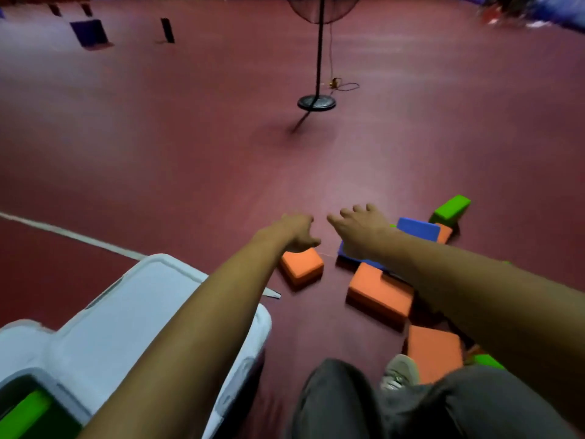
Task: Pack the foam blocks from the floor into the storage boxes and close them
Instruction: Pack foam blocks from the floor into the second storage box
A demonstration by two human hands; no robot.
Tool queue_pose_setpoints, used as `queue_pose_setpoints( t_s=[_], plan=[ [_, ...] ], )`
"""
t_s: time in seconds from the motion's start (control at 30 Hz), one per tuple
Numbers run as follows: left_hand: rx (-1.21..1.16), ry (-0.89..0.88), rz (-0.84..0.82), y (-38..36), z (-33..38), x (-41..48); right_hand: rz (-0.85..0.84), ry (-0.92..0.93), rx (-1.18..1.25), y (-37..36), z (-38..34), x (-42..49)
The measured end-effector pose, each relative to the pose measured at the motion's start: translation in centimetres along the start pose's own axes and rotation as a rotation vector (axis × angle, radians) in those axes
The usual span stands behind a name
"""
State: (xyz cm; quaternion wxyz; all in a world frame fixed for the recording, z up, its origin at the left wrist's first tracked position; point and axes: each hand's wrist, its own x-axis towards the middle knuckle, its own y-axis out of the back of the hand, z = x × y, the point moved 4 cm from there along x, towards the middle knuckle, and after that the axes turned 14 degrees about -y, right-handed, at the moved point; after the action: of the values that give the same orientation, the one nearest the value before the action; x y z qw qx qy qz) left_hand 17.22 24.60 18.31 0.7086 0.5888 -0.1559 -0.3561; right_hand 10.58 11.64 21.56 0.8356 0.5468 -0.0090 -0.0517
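1. Orange foam block [300, 269] lies on the red floor [190, 169], just past the far corner of the white storage box [142, 296].
2. The left hand [294, 232] hangs right over that block. Its grip is open with the thumb out, and it holds nothing. I cannot tell if it touches the block.
3. The right hand [361, 231] has a wide grip with the fingers spread. It holds nothing and is over the blue block [418, 229].
4. More blocks lie in a messy bunch on the floor to the right. There is a second orange block [380, 293], a third orange block [433, 353] by the shoe [399, 372], and a far green block [451, 209].
5. One green block [25, 413] sits in the open box, so I think lots of packing is left.
6. Foam is soft and light. A quick grab with one hand could let a block slip and roll away.
7. The blocks lean on each other. Pulling the blue one out could knock the others about.
8. The left arm reaches over the box. Swinging back low could bump the box.
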Motion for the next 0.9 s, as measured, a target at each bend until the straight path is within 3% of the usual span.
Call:
queue_pose_setpoints(
  t_s=[0.17,0.33,0.67,0.9],
  plan=[
    [0.040,-0.066,-0.088,-4.3,6.1,6.5,-0.143,-0.112,0.048,-9.3,7.4,0.6],
    [0.036,-0.046,-0.170,-9.5,7.5,11.1,-0.271,-0.135,0.115,-18.3,9.9,0.9],
    [0.106,0.029,-0.376,-19.2,2.6,18.2,-0.455,-0.146,0.237,-31.6,7.0,3.7],
    [0.132,0.094,-0.363,-26.8,-3.3,22.4,-0.502,-0.139,0.275,-39.2,2.0,10.1]
  ],
)
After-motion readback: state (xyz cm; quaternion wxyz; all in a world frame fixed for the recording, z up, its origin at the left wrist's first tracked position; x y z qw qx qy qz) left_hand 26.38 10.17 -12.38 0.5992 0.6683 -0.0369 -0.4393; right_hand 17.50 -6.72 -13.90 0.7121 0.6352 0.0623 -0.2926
